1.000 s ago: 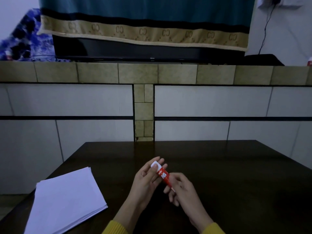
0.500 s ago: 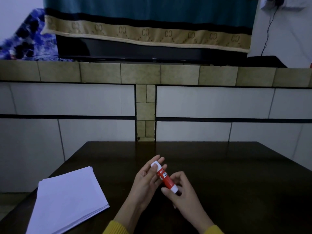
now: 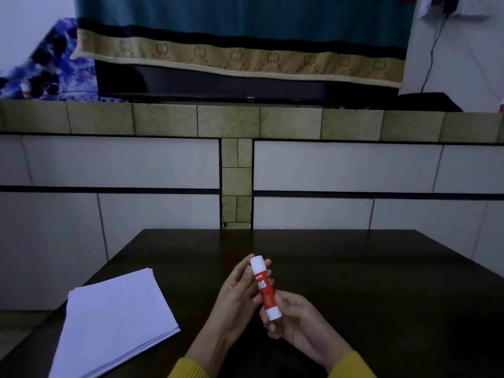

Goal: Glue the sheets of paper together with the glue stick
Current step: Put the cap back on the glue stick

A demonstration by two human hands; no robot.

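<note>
— Dark wood, that table [image 3: 354, 282], pushed up against a tiled wall with pale panels and a band of tan tiles along the top.

— What sits above the tiles?

— A black television [image 3: 245, 85] on the ledge, with a teal cloth [image 3: 245, 36] with a tan patterned border draped over its upper part. A blue patterned fabric [image 3: 46, 69] lies at the far left, and a black cable [image 3: 431, 50] hangs down the wall at the right.

— Where is the glue stick [image 3: 265, 289]?

— Above the middle of the table, held nearly upright between both hands, white cap on and pointing up, red label facing the camera.

— How do the hands hold it?

— The right hand [image 3: 297, 320] grips the white base end, fingers curled round it. The left hand [image 3: 240, 293] has its fingers and thumb curled round the upper part, fingertips near the cap. Both wrists show yellow sleeves [image 3: 351, 364].

— And the paper?

— A stack of white sheets [image 3: 114, 323] lies flat at the table's near left corner, well apart from the hands, its edges slightly fanned.
</note>
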